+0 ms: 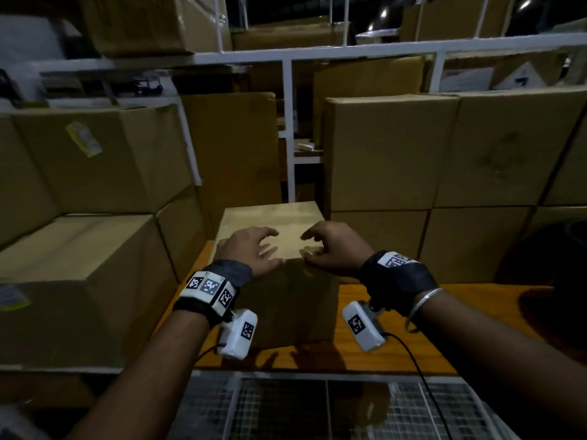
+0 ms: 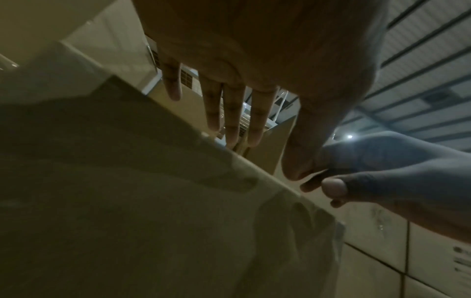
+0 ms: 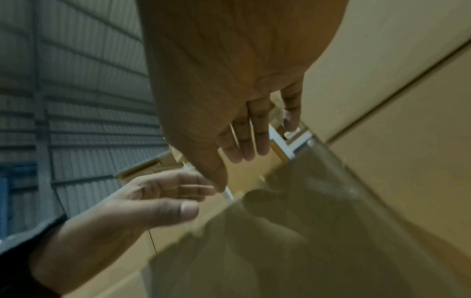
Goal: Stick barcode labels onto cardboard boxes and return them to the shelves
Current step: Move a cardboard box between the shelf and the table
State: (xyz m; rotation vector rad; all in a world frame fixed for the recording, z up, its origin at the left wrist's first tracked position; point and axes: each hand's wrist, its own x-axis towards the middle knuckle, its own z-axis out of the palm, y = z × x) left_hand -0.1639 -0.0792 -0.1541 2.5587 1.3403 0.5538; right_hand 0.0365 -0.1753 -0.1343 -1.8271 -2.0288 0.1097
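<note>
**Plain box sitting on the table**

A closed brown cardboard box [image 1: 279,236] is standing upright on the orange wooden table [image 1: 444,328], its flat top facing up, bare of any visible label, sitting between stacked boxes on both sides.

Both hands, left hand [image 1: 251,249] and right hand [image 1: 333,247], hover over a cardboard box [image 1: 273,230]. Stacked cartons [image 1: 381,150] wall in the right; more cartons [image 1: 79,274] crowd the left. Bare wooden shelf [image 1: 444,319] lies below the right wrist.
</note>
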